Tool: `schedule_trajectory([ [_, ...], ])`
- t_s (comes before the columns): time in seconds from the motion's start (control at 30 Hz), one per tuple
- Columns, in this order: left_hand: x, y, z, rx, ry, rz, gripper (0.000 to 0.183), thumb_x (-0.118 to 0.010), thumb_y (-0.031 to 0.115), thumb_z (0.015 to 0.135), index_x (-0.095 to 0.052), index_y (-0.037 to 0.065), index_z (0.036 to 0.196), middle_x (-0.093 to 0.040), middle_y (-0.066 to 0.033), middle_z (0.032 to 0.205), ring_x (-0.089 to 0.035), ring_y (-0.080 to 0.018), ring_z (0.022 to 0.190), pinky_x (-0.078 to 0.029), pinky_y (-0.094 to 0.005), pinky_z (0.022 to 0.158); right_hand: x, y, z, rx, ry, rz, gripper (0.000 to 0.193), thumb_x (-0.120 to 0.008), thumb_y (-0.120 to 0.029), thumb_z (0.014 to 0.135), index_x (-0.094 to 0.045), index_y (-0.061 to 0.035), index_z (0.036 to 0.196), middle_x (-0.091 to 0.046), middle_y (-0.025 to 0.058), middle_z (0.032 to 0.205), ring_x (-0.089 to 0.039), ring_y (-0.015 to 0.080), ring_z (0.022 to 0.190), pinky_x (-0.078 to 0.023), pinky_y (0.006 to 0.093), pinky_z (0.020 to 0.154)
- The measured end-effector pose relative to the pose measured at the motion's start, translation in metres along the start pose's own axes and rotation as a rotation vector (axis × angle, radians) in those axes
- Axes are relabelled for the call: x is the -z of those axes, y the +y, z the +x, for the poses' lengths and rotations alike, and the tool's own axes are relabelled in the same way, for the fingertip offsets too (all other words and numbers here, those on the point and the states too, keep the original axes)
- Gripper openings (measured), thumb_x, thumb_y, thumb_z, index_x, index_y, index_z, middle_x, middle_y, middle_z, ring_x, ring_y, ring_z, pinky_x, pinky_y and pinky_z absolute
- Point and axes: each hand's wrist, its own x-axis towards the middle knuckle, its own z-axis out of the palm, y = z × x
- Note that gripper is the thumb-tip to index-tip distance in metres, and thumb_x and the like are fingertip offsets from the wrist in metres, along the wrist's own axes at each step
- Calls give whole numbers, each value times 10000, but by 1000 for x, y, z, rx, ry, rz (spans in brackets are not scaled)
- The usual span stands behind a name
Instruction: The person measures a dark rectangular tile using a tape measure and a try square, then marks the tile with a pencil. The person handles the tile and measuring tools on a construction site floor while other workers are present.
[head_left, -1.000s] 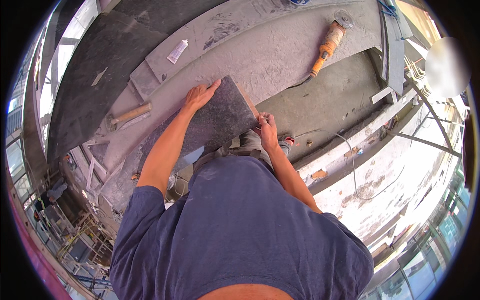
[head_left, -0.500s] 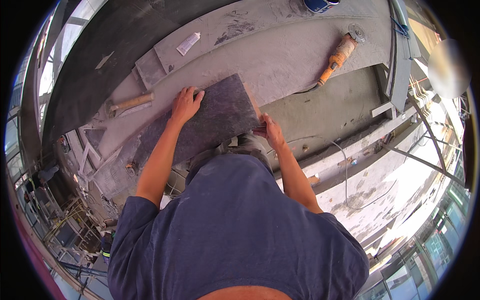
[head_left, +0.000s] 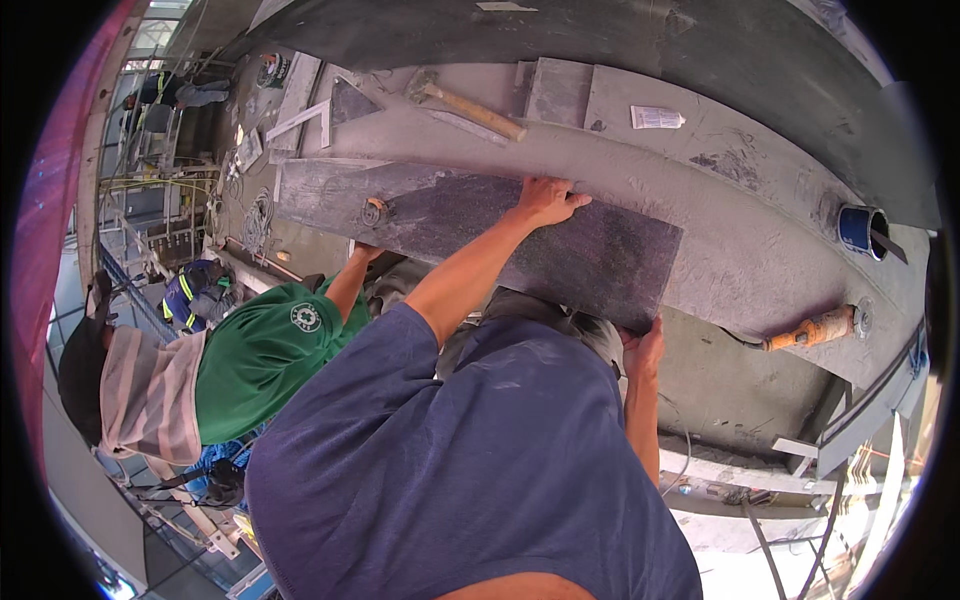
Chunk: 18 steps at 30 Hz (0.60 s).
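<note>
A long dark grey stone slab [head_left: 610, 250] lies across in front of me at the edge of the mortar-covered ledge. My left hand [head_left: 550, 203] is closed over its far edge, the fingers partly out of sight behind it. At the near right corner my right hand [head_left: 644, 350] grips the slab from below, with some fingers hidden. A co-worker's hand [head_left: 367, 251] is at the near edge further left. On the slab's left part sits a small round brownish thing [head_left: 374, 211], its kind unclear.
Beyond the slab, a wooden-handled hammer [head_left: 474, 110] and a white tube [head_left: 656, 117] lie on the ledge. To the right are an orange angle grinder [head_left: 812, 329] and a blue can [head_left: 857, 231] with a flat tool in it. A co-worker in green [head_left: 280, 345] leans close at my left.
My view has swung left, so the slab's whole length and the co-worker in green now show. Both my hands stay on the slab.
</note>
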Motion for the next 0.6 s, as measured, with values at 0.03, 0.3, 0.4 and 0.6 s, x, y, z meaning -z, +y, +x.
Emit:
schedule_trajectory([
  [0.03,0,-1,1,26,-26,2,683,-602,699,1020,-791,64,1185,-756,-183,1271,-618,-367,1353,-314,-564,1196,-3,1,1,-16,22,17,553,-388,-477,1175,-526,-38,1480,-624,176,1461,-681,382,1266,-624,569,1010],
  [0.3,5,5,-2,54,-9,-3,580,-677,621,1012,-767,65,1152,-738,-177,1262,-632,-385,1286,-359,-555,1149,-8,-2,4,-81,21,23,621,-384,-504,1161,-462,-35,1560,-543,203,1569,-616,411,1364,-605,583,1031],
  [0.4,12,11,-11,56,51,-135,412,-786,453,975,-736,94,1172,-713,-152,1260,-617,-372,1279,-380,-553,1134,-3,-9,4,-132,34,-104,664,-387,-543,1151,-446,-34,1573,-574,211,1528,-647,411,1325,-623,585,985],
  [0.6,15,-15,-90,135,559,-14,377,-787,217,918,-675,125,1267,-656,-122,1255,-597,-354,1253,-397,-554,1112,8,-33,8,28,189,-737,756,-411,-656,1115,-472,-61,1577,-619,234,1456,-699,398,1240,-647,540,848],
])
